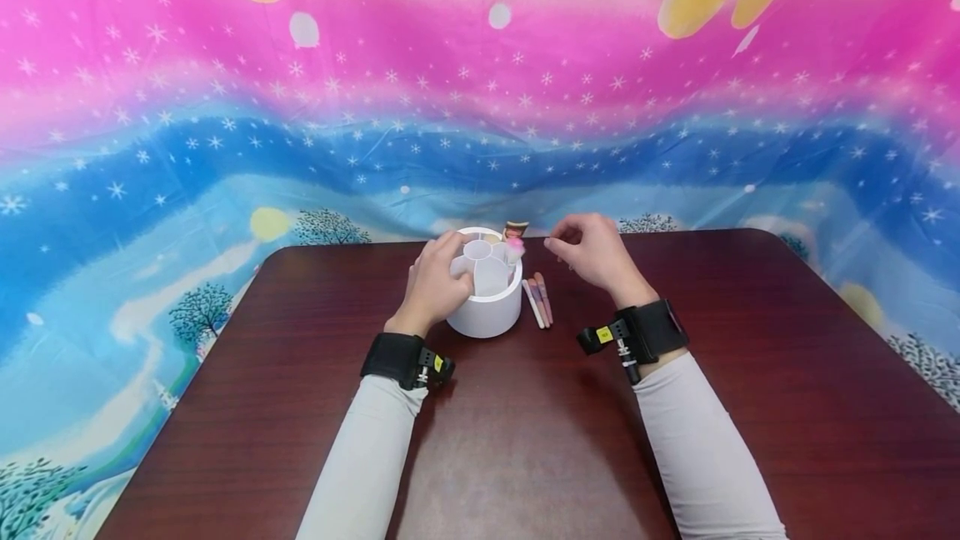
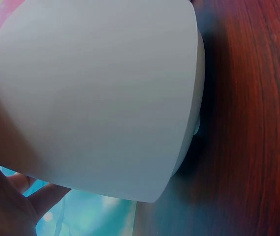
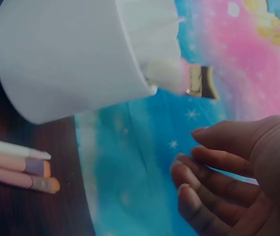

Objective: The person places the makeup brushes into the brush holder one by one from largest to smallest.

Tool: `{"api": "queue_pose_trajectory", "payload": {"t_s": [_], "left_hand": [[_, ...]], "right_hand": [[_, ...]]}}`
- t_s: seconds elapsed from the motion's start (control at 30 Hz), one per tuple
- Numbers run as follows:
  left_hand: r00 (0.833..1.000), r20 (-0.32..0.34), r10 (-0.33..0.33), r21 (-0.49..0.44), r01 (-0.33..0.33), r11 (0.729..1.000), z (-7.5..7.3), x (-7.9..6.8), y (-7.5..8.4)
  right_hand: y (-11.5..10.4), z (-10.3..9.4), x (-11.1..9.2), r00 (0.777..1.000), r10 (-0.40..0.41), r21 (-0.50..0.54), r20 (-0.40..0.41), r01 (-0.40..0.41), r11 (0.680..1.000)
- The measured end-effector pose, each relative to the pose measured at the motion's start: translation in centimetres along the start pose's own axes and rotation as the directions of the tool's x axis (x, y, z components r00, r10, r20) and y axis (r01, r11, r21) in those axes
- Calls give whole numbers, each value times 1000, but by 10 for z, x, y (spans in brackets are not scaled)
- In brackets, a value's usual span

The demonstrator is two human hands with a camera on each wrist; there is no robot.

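Observation:
A white round brush holder (image 1: 486, 317) with several compartments stands on the table. My left hand (image 1: 437, 280) grips its left side, thumb over the near rim; the left wrist view shows the holder's white wall (image 2: 95, 98) filling most of the picture and fingers (image 2: 46, 196) behind it. In the holder's right compartments stand a makeup brush with a pink and white head (image 1: 513, 250) and a brush with a dark and gold end (image 3: 202, 81). My right hand (image 1: 592, 250) hovers right of the holder, fingers loosely bent, holding nothing.
Three slim makeup brushes (image 1: 537, 302), one white and two pinkish, lie side by side on the dark wooden table (image 1: 510, 457), just right of the holder. Behind the table's back edge hangs a colourful printed cloth (image 1: 450, 107).

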State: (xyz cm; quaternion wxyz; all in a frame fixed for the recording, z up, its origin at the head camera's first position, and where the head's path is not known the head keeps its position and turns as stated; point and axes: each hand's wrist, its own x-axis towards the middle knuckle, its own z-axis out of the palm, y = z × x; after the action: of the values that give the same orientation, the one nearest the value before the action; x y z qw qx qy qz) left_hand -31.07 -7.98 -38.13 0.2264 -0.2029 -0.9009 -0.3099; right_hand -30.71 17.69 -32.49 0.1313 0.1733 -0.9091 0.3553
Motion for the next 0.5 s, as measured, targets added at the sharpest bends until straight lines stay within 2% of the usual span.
{"api": "queue_pose_trajectory", "payload": {"t_s": [0.33,0.5], "left_hand": [[1000,-7,2,-5,-2,1000,1,1,-1],[1000,-7,3,-1,-3,1000,1,1,-1]], "right_hand": [[22,17,0,989,93,-107,111,-81,991],[27,28,0,969,169,-189,181,-134,973]]}}
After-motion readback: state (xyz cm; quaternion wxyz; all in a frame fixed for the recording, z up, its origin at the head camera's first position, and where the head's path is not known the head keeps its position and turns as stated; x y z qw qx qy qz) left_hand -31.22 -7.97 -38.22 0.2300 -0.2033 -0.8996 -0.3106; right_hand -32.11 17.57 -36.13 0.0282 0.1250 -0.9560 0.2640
